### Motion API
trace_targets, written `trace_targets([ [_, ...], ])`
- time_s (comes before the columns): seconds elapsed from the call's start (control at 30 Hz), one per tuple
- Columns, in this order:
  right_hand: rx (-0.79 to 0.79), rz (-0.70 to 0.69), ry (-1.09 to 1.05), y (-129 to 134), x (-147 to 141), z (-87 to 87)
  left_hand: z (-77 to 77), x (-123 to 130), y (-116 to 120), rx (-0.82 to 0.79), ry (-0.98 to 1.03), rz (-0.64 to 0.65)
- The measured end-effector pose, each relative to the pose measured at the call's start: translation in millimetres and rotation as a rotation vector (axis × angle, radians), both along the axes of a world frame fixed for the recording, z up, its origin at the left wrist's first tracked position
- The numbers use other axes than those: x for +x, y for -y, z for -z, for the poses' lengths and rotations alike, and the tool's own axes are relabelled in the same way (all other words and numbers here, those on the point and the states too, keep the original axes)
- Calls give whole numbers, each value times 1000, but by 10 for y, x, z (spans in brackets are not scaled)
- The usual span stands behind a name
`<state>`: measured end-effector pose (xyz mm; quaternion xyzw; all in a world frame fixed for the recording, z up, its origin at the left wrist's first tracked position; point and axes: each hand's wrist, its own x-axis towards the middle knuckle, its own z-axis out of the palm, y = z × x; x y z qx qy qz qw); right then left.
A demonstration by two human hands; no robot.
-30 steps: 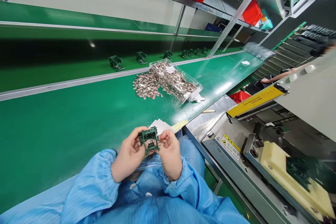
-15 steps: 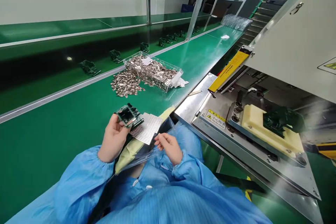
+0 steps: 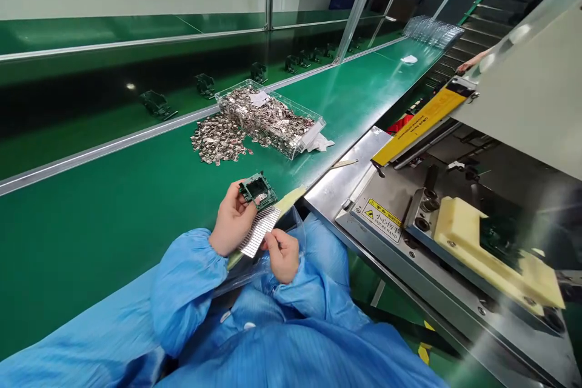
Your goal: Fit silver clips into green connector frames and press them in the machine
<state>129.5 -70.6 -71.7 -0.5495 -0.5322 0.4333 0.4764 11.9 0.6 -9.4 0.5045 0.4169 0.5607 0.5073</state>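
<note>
My left hand [image 3: 233, 223] grips a dark green plastic frame [image 3: 258, 190] with a square opening, thumb on its near side. Just below the frame is a pale sheet [image 3: 260, 231] ruled with rows of thin strips, perhaps adhesive pads. My right hand [image 3: 282, 253] is closed, thumb and forefinger pinched at the sheet's right edge; anything smaller between the fingertips is hidden. A yellow padded strip [image 3: 291, 199] and clear plastic film [image 3: 297, 227] lie beneath, across my lap at the table edge.
Ahead on the green table [image 3: 113, 194] stand a clear box [image 3: 273, 121] of small metal pieces and a loose heap [image 3: 219, 138] of them. Similar green frames [image 3: 157, 105] line the back channel. At right is a press with a cream fixture [image 3: 482, 251] and warning label [image 3: 379, 218]. A person's arm [image 3: 475, 62] shows beyond.
My left hand has moved right with the green frame, now over the sheet's upper end. My right fingers have come further up along the sheet's edge. The view has shifted slightly.
</note>
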Motion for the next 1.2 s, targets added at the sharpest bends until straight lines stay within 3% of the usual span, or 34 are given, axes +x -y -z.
trace_targets([
  [0.13, -28, -97, 181, -55, 134, 151, -33, -3, -9, -24, 1, -9],
  [0.27, -188, -182, 351, -177, 308, 317, -58, -8, -12, -28, -11, -14],
  [0.4, -301, -208, 423, -204, 452, 323, -44, -24, -6, -50, 61, -8],
  [0.5, -300, -191, 411, -152, 543, 150, -39, -35, 28, -108, 160, 23],
  [0.63, -205, -160, 328, -82, 660, -321, -51, -41, 130, -112, 225, 70],
  [0.73, 44, -75, 197, -83, 645, -719, -57, -32, 217, -68, 214, 126],
  [0.83, 266, 23, 95, -143, 496, -958, -52, -26, 277, -22, 135, 154],
  [1.0, 320, 105, 97, -265, 215, -972, -46, -37, 320, 14, 36, 147],
  [1.2, 332, 152, 237, -291, 107, -926, -89, -32, 349, 32, 18, 192],
])
